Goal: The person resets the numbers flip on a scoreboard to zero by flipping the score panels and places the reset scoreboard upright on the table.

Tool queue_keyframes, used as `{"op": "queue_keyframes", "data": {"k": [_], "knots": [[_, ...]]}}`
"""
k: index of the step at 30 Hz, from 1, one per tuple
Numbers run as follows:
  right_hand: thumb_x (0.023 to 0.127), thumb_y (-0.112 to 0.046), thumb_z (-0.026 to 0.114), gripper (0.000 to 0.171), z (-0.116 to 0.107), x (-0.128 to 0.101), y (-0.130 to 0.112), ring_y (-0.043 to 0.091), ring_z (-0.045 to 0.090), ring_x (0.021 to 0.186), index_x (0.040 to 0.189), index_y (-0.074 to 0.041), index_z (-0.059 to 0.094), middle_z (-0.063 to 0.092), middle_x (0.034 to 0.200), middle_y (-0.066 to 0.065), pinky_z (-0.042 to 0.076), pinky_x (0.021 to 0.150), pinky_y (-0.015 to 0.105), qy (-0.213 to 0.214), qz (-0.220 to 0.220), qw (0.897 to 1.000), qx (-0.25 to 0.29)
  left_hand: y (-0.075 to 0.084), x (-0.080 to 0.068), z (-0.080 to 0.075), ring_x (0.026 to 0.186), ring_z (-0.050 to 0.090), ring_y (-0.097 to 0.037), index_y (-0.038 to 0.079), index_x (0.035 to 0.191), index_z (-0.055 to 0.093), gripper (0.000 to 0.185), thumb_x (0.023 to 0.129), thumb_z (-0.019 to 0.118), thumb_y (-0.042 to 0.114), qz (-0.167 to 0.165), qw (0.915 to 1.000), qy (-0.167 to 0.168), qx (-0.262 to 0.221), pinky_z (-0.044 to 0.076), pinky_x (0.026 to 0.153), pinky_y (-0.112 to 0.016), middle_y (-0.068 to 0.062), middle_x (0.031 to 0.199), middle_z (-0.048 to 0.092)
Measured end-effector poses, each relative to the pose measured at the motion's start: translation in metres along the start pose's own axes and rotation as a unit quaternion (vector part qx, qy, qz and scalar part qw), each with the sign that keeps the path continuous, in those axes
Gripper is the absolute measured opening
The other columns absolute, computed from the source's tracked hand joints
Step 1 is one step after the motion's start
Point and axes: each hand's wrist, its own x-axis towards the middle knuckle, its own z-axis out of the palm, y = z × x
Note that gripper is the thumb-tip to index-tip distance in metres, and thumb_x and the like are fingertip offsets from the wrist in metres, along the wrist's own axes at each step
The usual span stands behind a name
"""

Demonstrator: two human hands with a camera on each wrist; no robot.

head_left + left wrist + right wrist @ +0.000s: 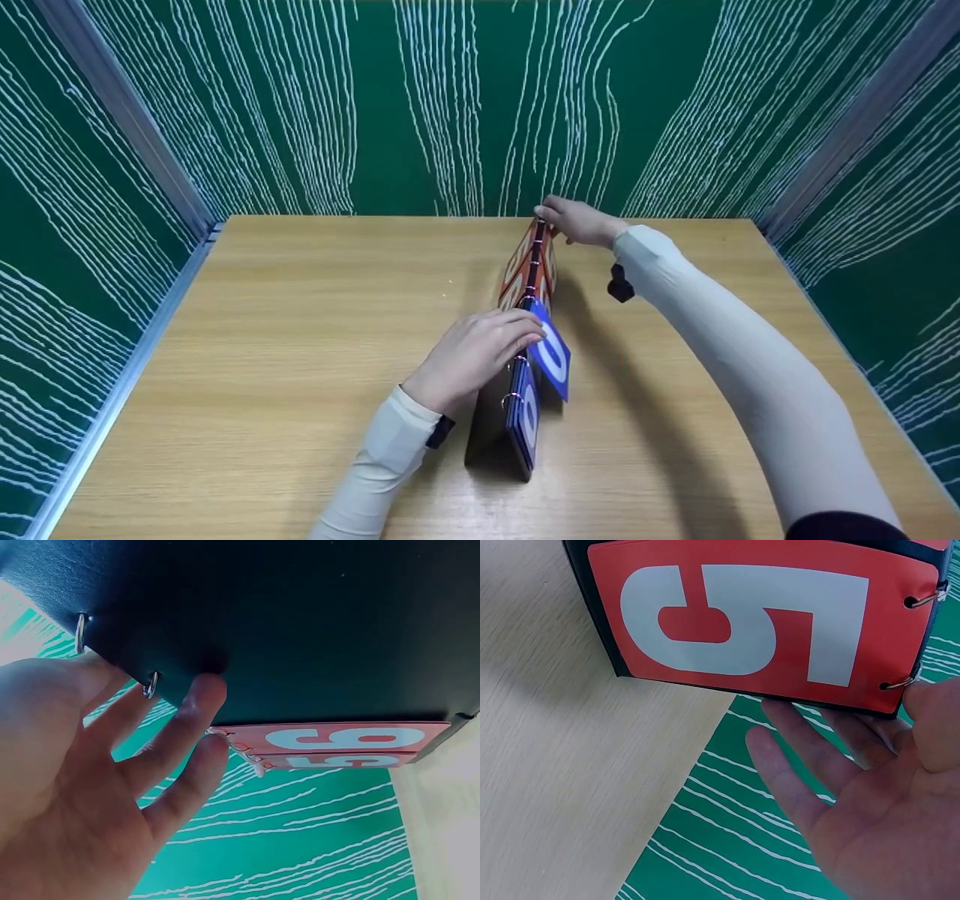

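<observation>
A tabletop flip scoreboard (477,442) stands like a tent on the table, with a dark cover and number cards on rings along its ridge. Over the ridge, my left hand (480,349) has its fingertips at the upper edge of a blue number card (553,360) with a white 0, which swings out to the right. Some of that hand's fingertips meet the black cover (322,637) in the left wrist view; other parts are hidden behind it. At the far end my right hand (581,221) grips the scoreboard's end, beside a red card (795,630) showing a white 5.
Another blue card (529,420) with a white 0 hangs at the near end. The wooden table (300,315) reaches back to green walls (382,112) with white wavy lines. Grey posts (135,112) stand at the corners.
</observation>
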Motion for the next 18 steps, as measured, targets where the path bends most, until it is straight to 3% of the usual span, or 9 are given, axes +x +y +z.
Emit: {"op": "queue_keyframes", "data": {"k": [7,14,18], "knots": [[0.110,-0.046,0.028,0.049,0.0003,0.0004,0.0005,0.035,0.051,0.134,0.139,-0.010,0.044,0.057,0.137,0.020,0.044,0.110,0.054,0.002,-0.004,1.000,-0.001,0.0001,0.0004,0.0000,0.117,0.068,-0.014,0.015,0.127,0.069,0.035,0.108,0.046,0.033,0.002,0.9999,0.009,-0.011,0.053,0.106,-0.032,0.002,0.124,0.072],[0.109,-0.049,0.029,0.051,0.0007,0.0007,0.0012,0.034,0.051,0.134,0.138,-0.011,0.044,0.057,0.137,0.019,0.043,0.111,0.055,0.000,-0.005,1.000,0.005,-0.0005,0.0019,0.0006,0.122,0.064,-0.016,0.015,0.125,0.069,0.029,0.107,0.052,0.028,0.022,0.9985,0.049,0.009,0.053,0.105,-0.033,0.002,0.131,0.067],[0.109,-0.051,0.029,0.052,0.0014,0.0009,0.0017,0.034,0.051,0.133,0.138,-0.011,0.045,0.057,0.137,0.018,0.042,0.111,0.055,-0.001,-0.002,1.000,0.004,-0.0003,0.0008,0.0006,0.120,0.065,-0.017,0.016,0.126,0.067,0.028,0.106,0.054,0.030,0.015,0.9982,0.056,0.015,0.055,0.102,-0.035,-0.001,0.134,0.063]]}}
